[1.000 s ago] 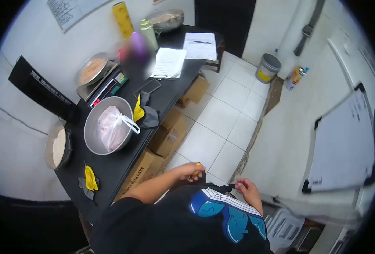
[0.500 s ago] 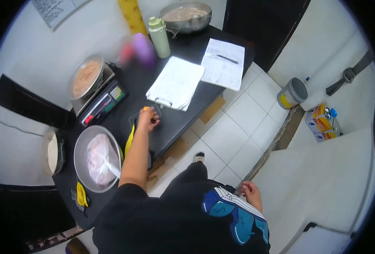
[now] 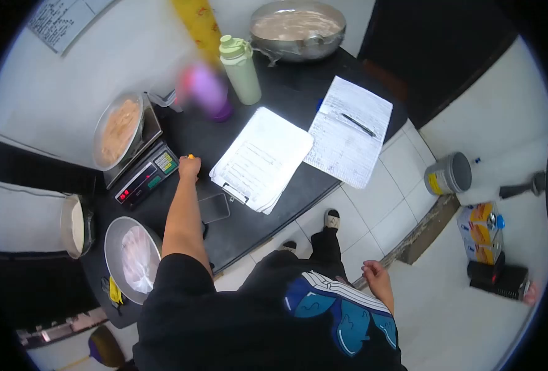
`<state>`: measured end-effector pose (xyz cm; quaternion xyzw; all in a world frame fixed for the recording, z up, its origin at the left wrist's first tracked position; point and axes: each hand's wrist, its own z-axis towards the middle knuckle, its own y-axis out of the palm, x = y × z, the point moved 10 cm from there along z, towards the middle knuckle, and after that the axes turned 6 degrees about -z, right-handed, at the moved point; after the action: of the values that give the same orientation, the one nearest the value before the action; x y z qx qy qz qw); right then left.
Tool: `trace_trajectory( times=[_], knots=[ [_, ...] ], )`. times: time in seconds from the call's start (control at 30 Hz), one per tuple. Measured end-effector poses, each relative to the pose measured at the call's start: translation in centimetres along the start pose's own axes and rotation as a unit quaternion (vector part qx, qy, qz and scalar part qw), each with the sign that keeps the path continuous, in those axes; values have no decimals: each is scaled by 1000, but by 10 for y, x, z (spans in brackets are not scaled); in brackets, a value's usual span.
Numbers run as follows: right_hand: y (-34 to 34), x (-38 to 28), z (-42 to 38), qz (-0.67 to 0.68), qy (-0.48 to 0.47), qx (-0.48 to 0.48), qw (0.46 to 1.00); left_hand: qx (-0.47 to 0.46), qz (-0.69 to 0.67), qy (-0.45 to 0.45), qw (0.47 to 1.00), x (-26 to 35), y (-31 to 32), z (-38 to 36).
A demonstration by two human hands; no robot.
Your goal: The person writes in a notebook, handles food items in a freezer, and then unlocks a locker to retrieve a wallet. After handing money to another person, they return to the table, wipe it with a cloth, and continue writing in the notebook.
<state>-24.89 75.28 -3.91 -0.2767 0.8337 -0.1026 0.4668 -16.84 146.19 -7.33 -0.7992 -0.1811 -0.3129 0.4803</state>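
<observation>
My left hand (image 3: 189, 167) is closed over the black table (image 3: 249, 229), just right of the digital scale (image 3: 147, 176). A small orange-yellow bit shows at its fingers; what it is I cannot make out. Below that hand lies a dark phone-like slab (image 3: 214, 208), partly behind my forearm. The scale carries a metal bowl (image 3: 122, 131) of pale brown contents. A clipboard with papers (image 3: 261, 161) lies to the right of my left hand. Low at my side, my right hand (image 3: 378, 279) hangs with loosely bent fingers and nothing visible in it.
A basin (image 3: 114, 263) with a plastic bag stands at the table's near left. Toward the back are a green bottle (image 3: 243, 77), a blurred purple object (image 3: 209, 93) and a covered pan (image 3: 297, 46). A notebook (image 3: 351, 136) with a pen lies right; a grey bucket (image 3: 450, 174) stands on the floor.
My left hand has moved away from the phone-like slab to beside the scale, uncovering more of the slab. The view has shifted, and a second shoe and a black object at the right now show.
</observation>
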Motion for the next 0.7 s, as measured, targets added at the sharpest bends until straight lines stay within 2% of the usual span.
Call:
trace_trajectory(
  times=[0.1, 0.17, 0.3, 0.33, 0.43, 0.5, 0.57, 0.6, 0.7],
  knots=[
    [-18, -27, 74, -46, -64, -33, 996, 83, 21, 27, 996, 16, -7, -12],
    [-33, -59, 117, -73, -112, -66, 989, 101, 64, 66, 991, 40, -19, -42],
    [-54, -112, 188, -105, -141, -125, 976, 223, 31, 155, 962, 10, -61, -91],
    [-56, -127, 198, -136, -116, -148, 973, 255, 25, 174, 951, -1, -71, -114],
    [-51, -150, 241, -193, -158, -217, 944, 330, 47, 148, 931, -58, -80, -188],
    [-39, -173, 255, -218, -188, -252, 924, 344, 64, 93, 932, -111, -73, -234],
    [-21, -198, 262, -229, -217, -275, 908, 376, 60, 8, 925, -148, -67, -284],
    [-10, -210, 259, -238, -216, -286, 903, 363, 54, -69, 928, -166, -66, -300],
    [24, -230, 251, -254, -254, -307, 881, 406, 129, -18, 905, -157, -91, -321]
  ],
)
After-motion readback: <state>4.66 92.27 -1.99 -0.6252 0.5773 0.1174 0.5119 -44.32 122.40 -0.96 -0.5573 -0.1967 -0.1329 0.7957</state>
